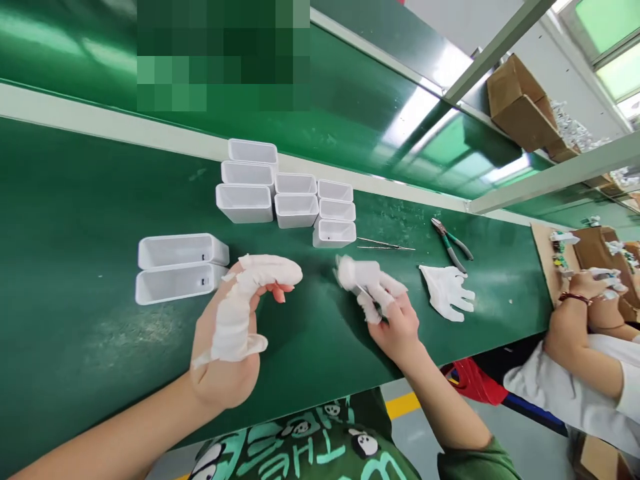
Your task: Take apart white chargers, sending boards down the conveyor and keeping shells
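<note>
My left hand (227, 333) is raised above the green table with its fingers bent loosely to the right. White fabric wraps part of it, while bare fingertips show underneath, and I see nothing in its grasp. My right hand (395, 323) has white-covered fingers drawn together around something thin and shiny, too blurred to name. Right of it a white glove (447, 293) lies flat on the table. Two white bins (150, 288) stand left of my left hand. Tweezers (387, 245) lie just beyond my right hand, with green-handled cutting pliers (453, 245) farther right.
Several white open bins (245, 208) stand in rows against the pale ledge. A shelf post (500, 50) and a cardboard box (520, 100) are at the upper right. A co-worker's hands (595, 287) handle small white parts beside another box at the right.
</note>
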The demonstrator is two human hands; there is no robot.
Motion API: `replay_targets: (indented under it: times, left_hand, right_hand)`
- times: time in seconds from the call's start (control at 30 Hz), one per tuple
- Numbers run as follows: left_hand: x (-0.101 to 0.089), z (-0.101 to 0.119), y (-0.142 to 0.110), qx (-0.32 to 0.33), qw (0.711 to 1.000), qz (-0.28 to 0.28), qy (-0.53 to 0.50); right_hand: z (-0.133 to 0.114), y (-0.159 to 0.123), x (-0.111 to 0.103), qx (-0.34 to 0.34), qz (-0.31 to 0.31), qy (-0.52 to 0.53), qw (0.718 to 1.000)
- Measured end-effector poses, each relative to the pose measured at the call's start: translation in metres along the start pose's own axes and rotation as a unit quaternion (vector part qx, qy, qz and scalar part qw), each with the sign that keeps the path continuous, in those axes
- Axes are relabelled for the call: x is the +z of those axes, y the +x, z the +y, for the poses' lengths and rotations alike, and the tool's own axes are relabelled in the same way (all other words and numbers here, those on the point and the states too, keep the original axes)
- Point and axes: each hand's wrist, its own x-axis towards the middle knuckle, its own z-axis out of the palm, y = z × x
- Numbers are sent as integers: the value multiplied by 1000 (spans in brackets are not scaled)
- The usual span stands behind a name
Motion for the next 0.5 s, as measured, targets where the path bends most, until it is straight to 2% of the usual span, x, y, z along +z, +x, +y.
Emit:
replay_targets:
  times: [0.07,0.13,0.2,0.3,0.4,0.5]
  left_hand:
    - [-1,0,-2,5,1000,2,2]
    - [-1,0,-5,11,1000,-3,9]
    - [-2,0,-7,16,999,-32,24]
    - [-3,-2,-8,18,996,-70,58]
    - [-1,-4,-9,12,996,-56,64]
    - [3,-5,-11,-3,997,-38,74]
  right_hand:
    - [-3,2,-1,-21,13,-4,1000]
    - [-5,5,-9,-23,-15,3,1000]
    - [-8,8,-21,2,-44,19,999]
    - [-9,9,-34,55,-6,63,996]
    - [-8,9,-36,80,35,77,993]
    - [-9,9,-31,78,14,52,995]
